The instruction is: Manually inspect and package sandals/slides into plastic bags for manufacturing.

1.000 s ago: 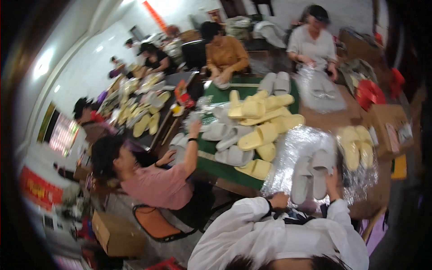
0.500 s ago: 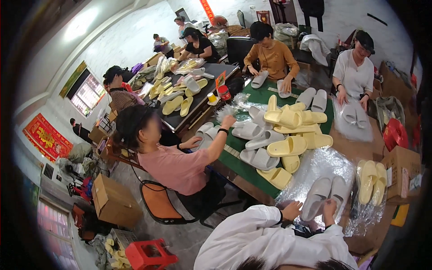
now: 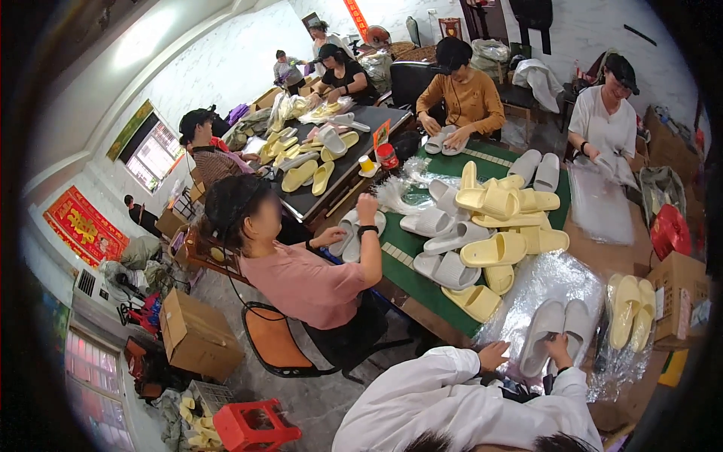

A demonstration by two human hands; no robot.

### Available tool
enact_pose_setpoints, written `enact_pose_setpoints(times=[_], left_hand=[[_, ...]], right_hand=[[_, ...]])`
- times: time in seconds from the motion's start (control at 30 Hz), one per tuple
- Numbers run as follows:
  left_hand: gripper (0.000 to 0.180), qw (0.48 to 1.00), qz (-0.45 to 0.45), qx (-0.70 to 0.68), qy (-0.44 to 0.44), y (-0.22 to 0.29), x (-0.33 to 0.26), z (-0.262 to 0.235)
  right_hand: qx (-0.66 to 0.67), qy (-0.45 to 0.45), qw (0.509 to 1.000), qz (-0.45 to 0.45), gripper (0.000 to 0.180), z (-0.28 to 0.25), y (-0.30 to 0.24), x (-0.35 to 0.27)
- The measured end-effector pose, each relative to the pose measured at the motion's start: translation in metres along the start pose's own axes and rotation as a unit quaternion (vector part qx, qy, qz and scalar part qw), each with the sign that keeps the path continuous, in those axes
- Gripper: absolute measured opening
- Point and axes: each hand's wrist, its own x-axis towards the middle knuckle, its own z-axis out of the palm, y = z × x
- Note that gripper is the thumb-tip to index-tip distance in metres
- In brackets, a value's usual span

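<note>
Tight room ahead; best gap is right of the grey slippers.

My left hand (image 3: 493, 354) and right hand (image 3: 559, 348) sit at the near edge of the tabletop (image 3: 602, 260), on a grey slipper pair (image 3: 557, 331) over clear plastic wrap (image 3: 542, 282). Fwd-left is blocked by the slipper pile (image 3: 489, 233). To the right, a yellow pair (image 3: 631, 309) and cardboard box (image 3: 681, 290) close things off. Bare brown strip btwn wrap and far bags looks passable.

Brown carton (image 3: 197, 335), red wall banner (image 3: 84, 226)
</note>
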Motion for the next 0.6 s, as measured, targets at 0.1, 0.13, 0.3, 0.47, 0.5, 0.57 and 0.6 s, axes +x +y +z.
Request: enact_pose_setpoints(times=[0.1,0.13,0.3,0.47,0.5,0.57,0.6], left_hand=[[0.032,0.999,0.022,0.025,-0.017,0.000,0.002,-0.003],[0.031,0.997,0.037,0.056,-0.049,0.002,0.003,-0.009],[0.028,0.986,0.092,0.117,-0.077,0.017,0.005,-0.046],[0.030,0.997,0.075,0.025,-0.019,0.009,0.015,-0.053],[0.031,0.994,0.078,0.012,0.075,-0.007,0.010,-0.037],[0.035,0.992,-0.078,-0.070,-0.073,0.003,0.030,-0.060],[0.039,0.993,-0.024,0.038,-0.110,0.006,0.039,-0.066]], right_hand=[[0.083,-0.015,0.994,-0.075,0.046,-0.015,0.006,-0.006],[0.154,-0.005,0.979,-0.132,0.040,-0.019,0.009,-0.010],[0.291,-0.052,0.954,-0.047,0.035,-0.060,0.006,-0.066],[0.394,-0.089,0.912,-0.070,0.033,-0.078,0.019,-0.092],[0.389,-0.105,0.912,-0.076,0.033,-0.085,0.014,-0.092],[0.352,-0.087,0.927,-0.101,0.031,-0.096,0.026,-0.099],[0.341,-0.073,0.931,-0.105,0.031,-0.101,0.035,-0.103]])
